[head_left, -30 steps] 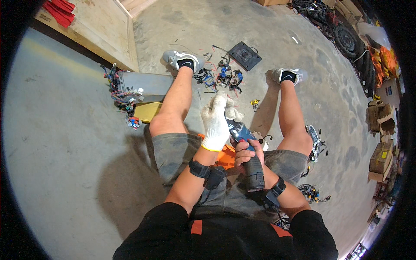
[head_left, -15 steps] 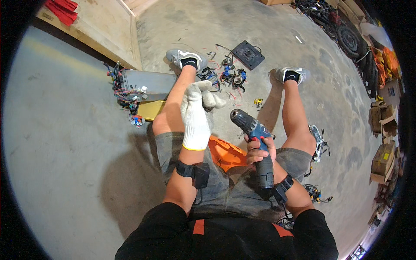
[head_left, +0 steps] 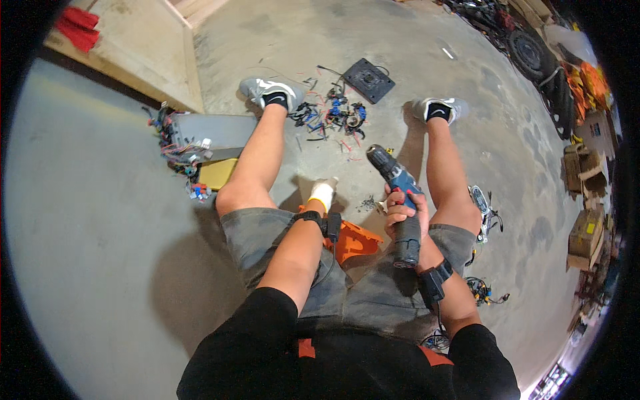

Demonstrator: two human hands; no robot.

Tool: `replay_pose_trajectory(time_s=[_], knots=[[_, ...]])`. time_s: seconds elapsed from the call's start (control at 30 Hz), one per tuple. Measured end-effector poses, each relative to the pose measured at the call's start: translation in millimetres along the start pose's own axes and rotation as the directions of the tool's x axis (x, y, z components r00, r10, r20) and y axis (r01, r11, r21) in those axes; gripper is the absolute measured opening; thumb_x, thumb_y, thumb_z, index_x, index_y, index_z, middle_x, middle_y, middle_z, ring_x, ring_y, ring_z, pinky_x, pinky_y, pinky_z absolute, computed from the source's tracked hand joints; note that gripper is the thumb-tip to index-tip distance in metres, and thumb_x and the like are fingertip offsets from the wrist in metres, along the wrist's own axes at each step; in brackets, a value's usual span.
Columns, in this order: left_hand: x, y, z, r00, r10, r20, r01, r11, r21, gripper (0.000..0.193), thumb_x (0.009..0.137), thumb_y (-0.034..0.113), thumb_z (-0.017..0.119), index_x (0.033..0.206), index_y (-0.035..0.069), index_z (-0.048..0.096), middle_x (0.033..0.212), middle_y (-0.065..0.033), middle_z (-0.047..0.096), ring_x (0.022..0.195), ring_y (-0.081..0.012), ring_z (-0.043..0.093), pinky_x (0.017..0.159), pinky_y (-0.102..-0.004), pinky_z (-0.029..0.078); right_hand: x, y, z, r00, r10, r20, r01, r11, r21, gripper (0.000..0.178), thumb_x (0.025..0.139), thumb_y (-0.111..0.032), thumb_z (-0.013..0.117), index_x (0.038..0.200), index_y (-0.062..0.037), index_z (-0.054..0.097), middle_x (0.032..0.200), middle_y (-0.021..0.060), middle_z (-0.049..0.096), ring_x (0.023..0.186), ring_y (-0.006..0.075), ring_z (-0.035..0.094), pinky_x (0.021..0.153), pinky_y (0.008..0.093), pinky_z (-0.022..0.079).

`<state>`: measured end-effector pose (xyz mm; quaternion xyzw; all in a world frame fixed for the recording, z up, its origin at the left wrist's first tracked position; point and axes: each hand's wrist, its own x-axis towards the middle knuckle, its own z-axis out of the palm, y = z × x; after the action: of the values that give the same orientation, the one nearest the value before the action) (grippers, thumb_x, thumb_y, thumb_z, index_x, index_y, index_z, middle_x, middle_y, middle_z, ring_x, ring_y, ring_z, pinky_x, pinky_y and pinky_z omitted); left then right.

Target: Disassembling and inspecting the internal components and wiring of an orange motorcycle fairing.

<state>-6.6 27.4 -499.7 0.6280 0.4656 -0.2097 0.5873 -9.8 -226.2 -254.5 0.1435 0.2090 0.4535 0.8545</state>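
My right hand (head_left: pixel 408 212) is wrapped round the grip of a blue and black cordless drill (head_left: pixel 395 175), its chuck tilted up and away from me. My left hand (head_left: pixel 323 192), in a white knit glove with a yellow cuff edge, reaches low between my knees. Its fingers are small and foreshortened, so I cannot make out whether they hold anything. Just beyond my lap lies an orange plastic part (head_left: pixel 353 243), close to the left wrist. A little heap of small dark pieces (head_left: pixel 369 203) rests on the floor between the two hands.
Loose wires and blue connectors (head_left: pixel 340 117) lie between my feet, beside a square black plate (head_left: pixel 369 81). A grey metal case (head_left: pixel 213 130) with wiring and a yellow panel (head_left: pixel 218 173) stand left of my leg. Cardboard boxes (head_left: pixel 587 233) line the right.
My left hand has dropped from in front of my left leg down toward the floor near the orange part. The drill stays in my right hand, shifted slightly. The view has moved a little.
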Motion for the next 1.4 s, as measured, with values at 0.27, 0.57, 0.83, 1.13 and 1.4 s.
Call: replay_pose_trajectory(time_s=[0.27,0.57,0.83,1.13,1.4], knots=[[-15,51,5,0.987,0.143,-0.069,-0.073,0.793,0.604,0.069,0.084,0.053,0.064,0.124,-0.004,0.060,0.127,-0.0271,0.059,0.121,-0.0425,0.055,0.098,-0.0431,0.045,-3,4,10,1.000,0.022,-0.001,-0.022,0.986,-0.165,0.058,0.084,-0.018,0.062,0.134,0.0030,0.044,0.092,0.0005,0.059,0.058,0.0070,0.052,0.064,0.0273,0.046],[-327,203,-37,0.114,0.974,0.194,-0.495,0.225,-0.839,0.088,0.081,0.068,0.062,0.136,0.002,0.043,0.125,-0.0149,0.059,0.118,-0.0279,0.058,0.101,-0.0451,0.048,-19,52,52,0.929,0.194,0.316,-0.114,0.960,-0.257,0.061,0.082,-0.020,0.063,0.133,0.0018,0.038,0.088,0.0027,0.057,0.054,0.0101,0.051,0.059,0.0305,0.043],[-465,193,-55,0.018,0.995,-0.098,-0.645,-0.064,-0.762,0.038,0.092,0.014,0.067,0.126,0.007,0.051,0.089,-0.0053,0.063,0.088,-0.0205,0.065,0.089,-0.0495,0.054,-69,141,124,0.944,0.227,0.239,-0.045,0.808,-0.588,0.054,0.083,-0.029,0.061,0.126,0.0005,0.048,0.096,0.0058,0.060,0.061,0.0124,0.050,0.064,0.0313,0.044],[-529,218,-122,0.465,0.829,-0.311,-0.523,-0.027,-0.852,0.027,0.095,0.027,0.059,0.074,0.012,0.051,0.064,-0.0003,0.052,0.061,-0.0143,0.053,0.075,-0.0401,0.056,-124,247,206,0.980,-0.192,0.062,-0.079,-0.647,-0.758,0.062,0.092,-0.046,0.061,0.124,0.0053,0.053,0.098,0.0176,0.069,0.084,0.0253,0.068,0.071,0.0406,0.056],[-605,249,-180,-0.212,0.770,-0.602,-0.919,-0.367,-0.146,0.011,0.091,0.009,0.061,0.096,0.007,0.052,0.067,-0.0064,0.059,0.060,-0.0150,0.060,0.065,-0.0341,0.058,-228,367,278,0.554,0.631,0.542,0.413,-0.774,0.480,0.027,0.085,-0.017,0.058,0.107,-0.0019,0.061,0.068,0.0068,0.062,0.062,0.0190,0.064,0.053,0.0281,0.049]])
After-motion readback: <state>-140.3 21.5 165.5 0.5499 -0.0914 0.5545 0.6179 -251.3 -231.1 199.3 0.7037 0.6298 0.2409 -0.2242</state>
